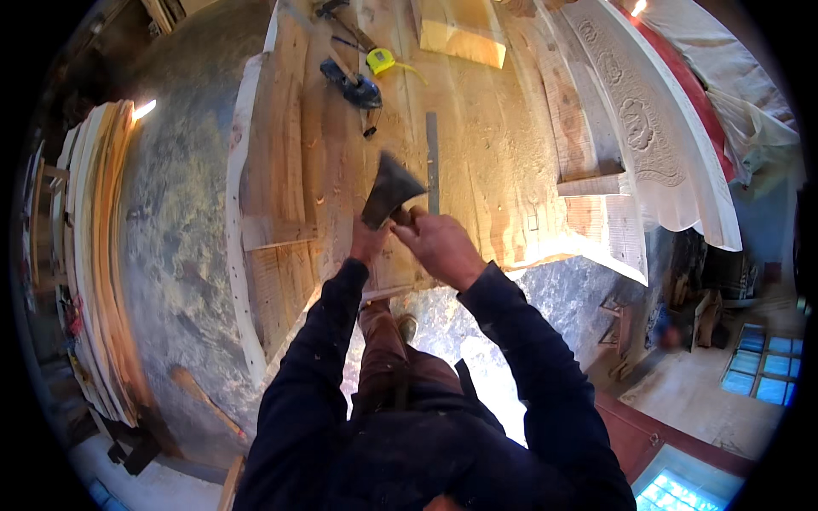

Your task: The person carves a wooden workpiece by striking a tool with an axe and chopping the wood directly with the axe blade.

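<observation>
In front of me, over the near part of a wooden work surface (486, 145), is a hatchet (392, 189) with a dark, flared metal head. My right hand (441, 249) is closed around its short handle, just beside the head. Close against it, my left hand (368, 241) is closed too. The hatchet head hides part of its fingers, and what they grip cannot be made out. A flat metal ruler (433, 157) lies on the wood beyond my right hand.
Farther off lie a yellow tape measure (380, 60), a dark blue tool (351, 85) and a hammer (331, 8). A wood block (463, 38) sits at the back. A carved board (635, 111) stands right; stacked boards (106, 255) and a broom (204, 399) are left.
</observation>
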Demonstrator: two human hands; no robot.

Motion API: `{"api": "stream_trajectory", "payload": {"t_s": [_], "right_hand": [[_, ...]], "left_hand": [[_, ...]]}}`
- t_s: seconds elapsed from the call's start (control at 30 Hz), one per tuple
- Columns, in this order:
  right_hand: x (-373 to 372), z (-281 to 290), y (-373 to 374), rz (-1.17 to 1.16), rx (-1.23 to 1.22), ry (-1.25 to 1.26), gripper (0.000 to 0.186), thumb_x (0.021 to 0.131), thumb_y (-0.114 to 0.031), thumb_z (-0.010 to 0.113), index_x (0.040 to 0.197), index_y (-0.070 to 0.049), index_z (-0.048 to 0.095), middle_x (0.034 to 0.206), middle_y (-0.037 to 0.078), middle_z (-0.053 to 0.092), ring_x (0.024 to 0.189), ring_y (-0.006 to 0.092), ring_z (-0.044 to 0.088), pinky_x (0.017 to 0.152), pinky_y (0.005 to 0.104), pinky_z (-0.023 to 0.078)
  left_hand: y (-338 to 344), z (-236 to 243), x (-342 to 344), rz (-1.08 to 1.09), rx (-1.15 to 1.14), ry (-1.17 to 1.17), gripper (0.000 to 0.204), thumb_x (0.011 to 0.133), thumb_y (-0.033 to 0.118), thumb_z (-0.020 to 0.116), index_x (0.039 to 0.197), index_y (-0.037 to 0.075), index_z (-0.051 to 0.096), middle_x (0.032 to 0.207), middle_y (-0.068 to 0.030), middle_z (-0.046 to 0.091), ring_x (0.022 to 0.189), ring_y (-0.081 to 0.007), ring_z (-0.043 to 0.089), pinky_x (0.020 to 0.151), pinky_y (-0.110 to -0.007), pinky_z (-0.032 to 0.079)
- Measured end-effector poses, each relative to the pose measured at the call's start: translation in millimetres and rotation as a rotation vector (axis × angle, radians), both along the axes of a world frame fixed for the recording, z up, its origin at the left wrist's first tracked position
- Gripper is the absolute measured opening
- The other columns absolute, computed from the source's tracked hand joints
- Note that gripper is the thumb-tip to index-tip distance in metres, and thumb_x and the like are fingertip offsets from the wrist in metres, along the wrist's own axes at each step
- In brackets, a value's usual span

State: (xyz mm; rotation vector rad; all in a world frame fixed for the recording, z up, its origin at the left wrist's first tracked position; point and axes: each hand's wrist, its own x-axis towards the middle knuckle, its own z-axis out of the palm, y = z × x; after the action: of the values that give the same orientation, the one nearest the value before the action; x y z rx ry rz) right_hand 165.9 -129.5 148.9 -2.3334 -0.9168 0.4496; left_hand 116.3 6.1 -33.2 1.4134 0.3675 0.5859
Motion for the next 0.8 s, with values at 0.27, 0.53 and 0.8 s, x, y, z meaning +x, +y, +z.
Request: {"api": "stream_trajectory", "payload": {"t_s": [0.27, 0.53, 0.8], "right_hand": [[29.2, 141.6, 42.9, -0.322, 0.918, 0.416, 0.028, 0.101, -0.029, 0.062, 0.093, -0.002, 0.059, 0.059, 0.003, 0.055, 0.048, 0.01, 0.052, 0.043, 0.0287, 0.039], [39.0, -21.2, 3.2, 0.181, -0.034, -0.222, 0.031, 0.099, -0.033, 0.059, 0.106, -0.003, 0.065, 0.08, 0.024, 0.066, 0.081, 0.0405, 0.066, 0.067, 0.048, 0.052], [-15.4, -39.4, -77.5, 0.054, -0.018, -0.217, 0.034, 0.081, -0.005, 0.063, 0.115, -0.003, 0.063, 0.099, 0.021, 0.06, 0.081, 0.0428, 0.062, 0.067, 0.0501, 0.051]], "left_hand": [[14.3, -2.7, 11.0, -0.07, -0.123, 0.181, 0.035, 0.09, 0.011, 0.078, 0.066, 0.012, 0.052, 0.069, 0.0119, 0.046, 0.066, -0.0018, 0.041, 0.055, -0.024, 0.037], [2.1, 9.5, 5.5, -0.055, -0.147, 0.115, 0.027, 0.09, 0.012, 0.077, 0.072, 0.007, 0.058, 0.07, 0.0105, 0.052, 0.065, -0.0033, 0.044, 0.055, -0.026, 0.04], [-12.8, 10.8, -39.9, -0.135, 0.506, 0.141, 0.038, 0.087, 0.019, 0.08, 0.066, 0.006, 0.05, 0.059, -0.0096, 0.05, 0.052, -0.0193, 0.045, 0.05, -0.037, 0.038]]}}
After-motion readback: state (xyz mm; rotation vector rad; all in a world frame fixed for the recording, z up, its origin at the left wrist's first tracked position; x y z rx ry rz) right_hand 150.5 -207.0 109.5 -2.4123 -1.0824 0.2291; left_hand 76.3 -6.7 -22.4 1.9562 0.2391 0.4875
